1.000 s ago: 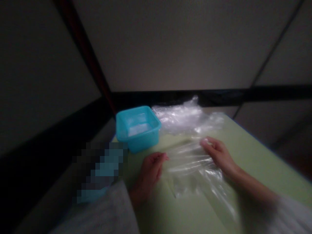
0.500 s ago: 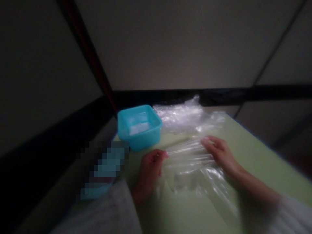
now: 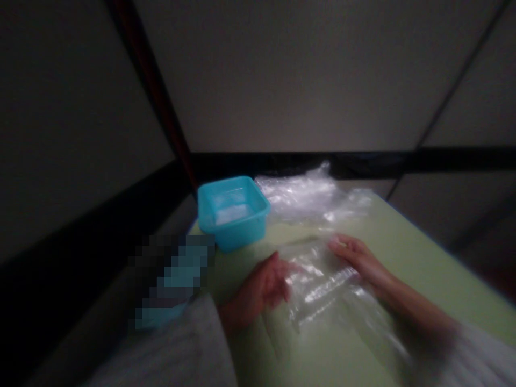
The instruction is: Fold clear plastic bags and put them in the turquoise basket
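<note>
A clear plastic bag (image 3: 322, 287) hangs crumpled and shiny over the pale green table. My right hand (image 3: 358, 255) pinches its upper edge between thumb and fingers. At the bag's left side is my left hand (image 3: 268, 282), its fingers apart and somewhat blurred. The fingertips are at the plastic, and whether they touch it I cannot tell. Beyond both hands lies a heap of clear plastic bags (image 3: 302, 196) at the table's far end.
A turquoise plastic basket (image 3: 242, 234) with something whitish inside stands at the far left of the table (image 3: 407, 247). Left of my left hand is a pixelated, light-blue thing (image 3: 183, 274). A grey wall panel (image 3: 298, 80) rises behind the table.
My left hand has let go of the bag's edge and its fingers have spread. The bag, stretched taut between both hands before, now sags and crumples from my right hand.
</note>
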Motion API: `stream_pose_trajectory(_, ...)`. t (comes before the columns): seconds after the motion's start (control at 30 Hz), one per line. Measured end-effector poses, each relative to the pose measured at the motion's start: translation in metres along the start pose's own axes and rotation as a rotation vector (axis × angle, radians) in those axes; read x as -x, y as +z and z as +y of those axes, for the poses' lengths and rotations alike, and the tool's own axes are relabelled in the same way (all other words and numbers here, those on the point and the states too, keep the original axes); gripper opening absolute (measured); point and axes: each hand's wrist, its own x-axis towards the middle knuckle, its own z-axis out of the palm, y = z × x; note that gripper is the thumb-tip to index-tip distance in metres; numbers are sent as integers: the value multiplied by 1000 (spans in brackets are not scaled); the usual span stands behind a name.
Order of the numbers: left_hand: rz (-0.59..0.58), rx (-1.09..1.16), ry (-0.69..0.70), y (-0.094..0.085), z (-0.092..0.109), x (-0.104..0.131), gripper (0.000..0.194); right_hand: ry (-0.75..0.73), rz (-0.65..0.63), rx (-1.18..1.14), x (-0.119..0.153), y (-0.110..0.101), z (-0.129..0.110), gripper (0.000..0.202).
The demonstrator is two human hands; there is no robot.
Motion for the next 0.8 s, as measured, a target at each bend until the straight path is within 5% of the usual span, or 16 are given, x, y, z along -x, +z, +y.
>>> stream_pose_trajectory(0.23, 198, -184, 300, 0, 0, 0, 37, -7, -109, 67, -3, -6, 10, 33)
stream_pose_trajectory(0.4, 218, -332, 296, 6, 3, 4, 35, -31, -199, 26, -8, -12, 9, 40)
stream_pose_trajectory(0.8, 335, -419, 314, 4, -1, -4, 37, -90, -66, 334, -3, 3, 6, 52)
